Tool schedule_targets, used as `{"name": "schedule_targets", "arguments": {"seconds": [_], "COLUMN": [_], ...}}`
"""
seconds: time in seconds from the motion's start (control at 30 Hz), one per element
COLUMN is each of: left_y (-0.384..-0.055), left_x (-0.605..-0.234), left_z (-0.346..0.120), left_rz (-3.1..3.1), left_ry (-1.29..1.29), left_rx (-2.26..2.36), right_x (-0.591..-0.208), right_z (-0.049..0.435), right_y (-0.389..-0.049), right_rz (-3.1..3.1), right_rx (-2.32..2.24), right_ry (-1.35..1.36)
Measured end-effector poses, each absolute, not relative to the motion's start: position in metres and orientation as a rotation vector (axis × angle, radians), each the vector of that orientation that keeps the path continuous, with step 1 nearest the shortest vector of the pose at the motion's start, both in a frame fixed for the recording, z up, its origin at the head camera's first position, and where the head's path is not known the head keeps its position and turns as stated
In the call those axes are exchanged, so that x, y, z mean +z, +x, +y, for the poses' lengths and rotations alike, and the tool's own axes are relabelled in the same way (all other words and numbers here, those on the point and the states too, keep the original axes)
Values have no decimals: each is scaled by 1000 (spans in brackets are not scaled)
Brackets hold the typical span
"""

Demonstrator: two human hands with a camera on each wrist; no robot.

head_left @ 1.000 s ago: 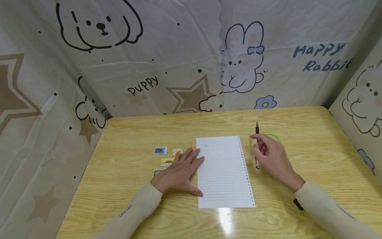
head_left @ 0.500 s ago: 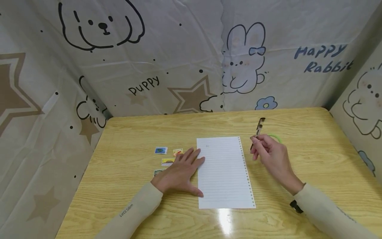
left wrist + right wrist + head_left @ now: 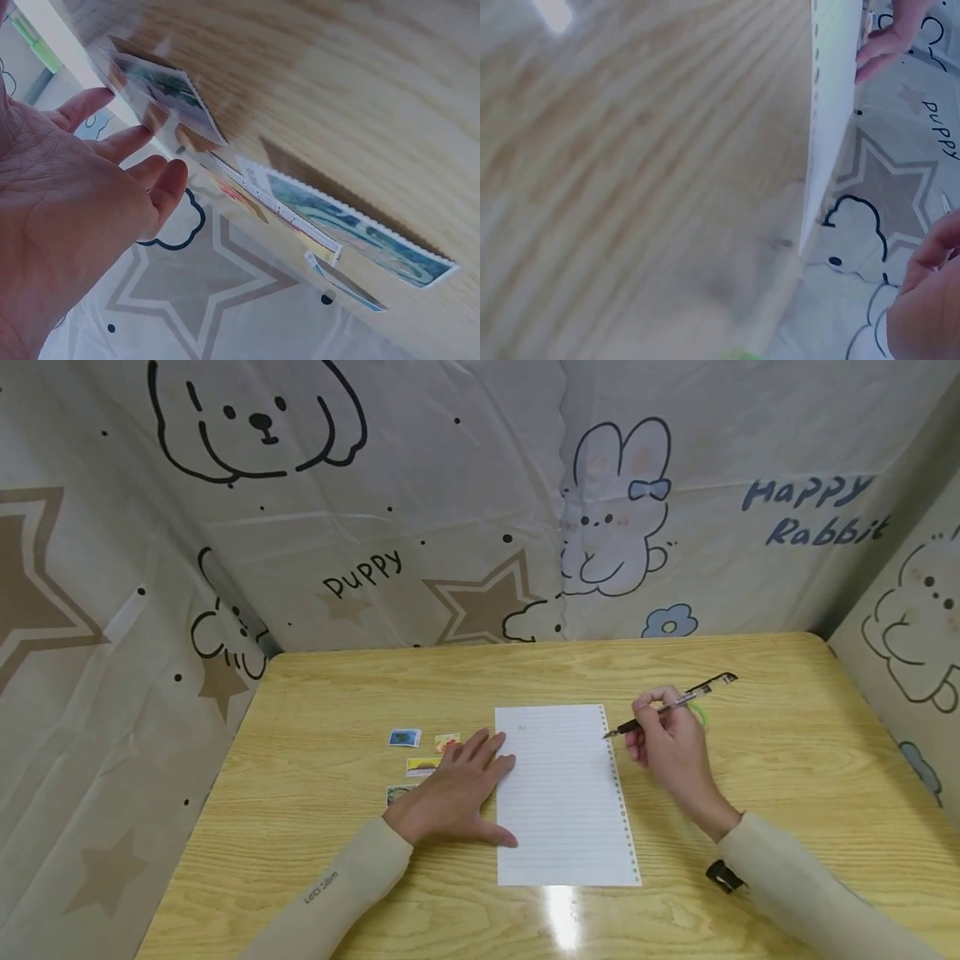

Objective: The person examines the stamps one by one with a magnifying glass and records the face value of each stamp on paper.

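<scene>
Lined sheet on table touched along left edge by left hand, fingers spread wide; stamps strewn alongside. Pen pinched in right hand, nib at sheet's holed right edge. Green ring partly hidden behind. Printed cloth hung beyond.

A white ruled sheet, punched along its right edge and bearing a faint mark near its upper left, lies flat on the table. A slim clear-barreled pen with a black grip slants in the right hand, bare nib lowermost at the punched edge.
</scene>
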State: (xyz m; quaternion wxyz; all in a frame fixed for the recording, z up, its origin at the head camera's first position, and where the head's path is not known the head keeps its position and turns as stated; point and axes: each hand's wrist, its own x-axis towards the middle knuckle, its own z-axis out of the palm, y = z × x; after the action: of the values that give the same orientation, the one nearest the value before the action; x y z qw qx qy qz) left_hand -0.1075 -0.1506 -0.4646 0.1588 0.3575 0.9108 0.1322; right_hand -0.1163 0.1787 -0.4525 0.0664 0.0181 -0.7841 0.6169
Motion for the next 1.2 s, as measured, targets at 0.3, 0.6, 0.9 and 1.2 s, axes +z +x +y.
{"name": "schedule_targets", "arguments": {"seconds": [0.3, 0.6, 0.9, 1.2], "left_y": [-109, -109, -109, -110], "left_x": [-462, -461, -463, -462], "left_z": [-148, -146, -147, -147], "left_rz": [2603, 2600, 2602, 2596], "left_ry": [1000, 986, 995, 1000], "left_rx": [365, 334, 309, 323], "right_x": [-472, -475, -479, -482], "right_z": [154, 129, 121, 120], "right_y": [-129, -142, -156, -160], "right_rz": [-2345, -2521, -2681, -2739], "right_rx": [2032, 1851, 1840, 1822], "right_ry": [-14, -4, 59, 47]}}
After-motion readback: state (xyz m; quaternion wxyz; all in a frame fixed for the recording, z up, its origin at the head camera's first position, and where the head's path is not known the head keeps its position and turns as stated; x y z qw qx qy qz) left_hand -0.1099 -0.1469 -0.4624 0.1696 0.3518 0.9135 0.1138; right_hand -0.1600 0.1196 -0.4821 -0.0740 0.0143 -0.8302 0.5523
